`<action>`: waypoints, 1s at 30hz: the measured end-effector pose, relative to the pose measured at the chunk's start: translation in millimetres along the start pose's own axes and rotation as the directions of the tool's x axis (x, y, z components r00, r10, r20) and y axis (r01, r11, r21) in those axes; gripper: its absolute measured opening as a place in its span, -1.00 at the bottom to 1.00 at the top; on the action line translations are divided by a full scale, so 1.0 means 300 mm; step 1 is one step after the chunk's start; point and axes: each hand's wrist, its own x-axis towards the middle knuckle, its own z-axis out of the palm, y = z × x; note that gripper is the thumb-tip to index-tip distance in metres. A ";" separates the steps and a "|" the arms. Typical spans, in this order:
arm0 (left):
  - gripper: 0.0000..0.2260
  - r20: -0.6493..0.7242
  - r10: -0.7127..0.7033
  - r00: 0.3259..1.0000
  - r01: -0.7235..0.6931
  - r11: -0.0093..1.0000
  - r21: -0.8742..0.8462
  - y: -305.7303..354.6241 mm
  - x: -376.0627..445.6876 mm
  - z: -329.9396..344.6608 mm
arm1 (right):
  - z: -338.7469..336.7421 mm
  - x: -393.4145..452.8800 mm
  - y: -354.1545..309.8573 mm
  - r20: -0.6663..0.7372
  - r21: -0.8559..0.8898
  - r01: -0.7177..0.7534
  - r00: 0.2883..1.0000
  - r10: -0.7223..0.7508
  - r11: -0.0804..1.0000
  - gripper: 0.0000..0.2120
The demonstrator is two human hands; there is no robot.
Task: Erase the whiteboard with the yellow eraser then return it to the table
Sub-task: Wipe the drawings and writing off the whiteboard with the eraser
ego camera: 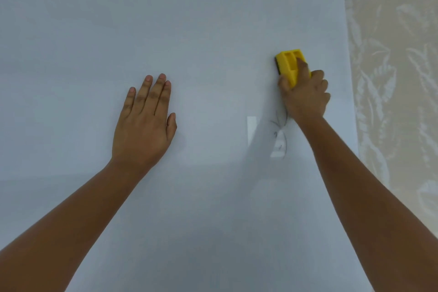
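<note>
The whiteboard (189,31) fills most of the view as a pale blue-white sheet. My right hand (305,95) grips the yellow eraser (290,64) and presses its dark pad against the board at the right. Faint black pen marks (280,133) lie just below that hand, beside my forearm. My left hand (144,123) rests flat on the board at the centre left, fingers apart and pointing up, holding nothing.
The board's right edge (348,54) runs down the view. Beyond it is a beige wall covering with a pale leaf pattern (398,78). A bright rectangular reflection (252,130) sits on the board left of the pen marks. No table is in view.
</note>
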 end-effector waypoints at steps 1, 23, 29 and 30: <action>-0.51 -0.002 -0.001 1.000 0.001 1.000 0.001 0.001 0.000 0.000 | -0.013 0.019 0.033 0.012 0.020 -0.085 0.996 0.084 0.996 -0.43; -0.52 -0.014 -0.017 1.000 0.016 1.000 -0.010 0.007 -0.004 0.003 | -0.034 -0.338 0.216 0.073 -0.096 0.278 0.960 -0.272 0.956 -0.42; -0.52 -0.018 -0.024 1.000 0.024 1.000 -0.010 0.011 -0.004 0.002 | -0.031 -0.195 0.245 0.078 -0.040 -0.190 0.978 0.192 0.981 -0.41; -0.52 -0.017 -0.025 1.000 0.025 1.000 -0.012 0.011 -0.003 0.003 | -0.026 -0.215 0.205 0.085 -0.050 -0.159 0.983 0.163 0.986 -0.41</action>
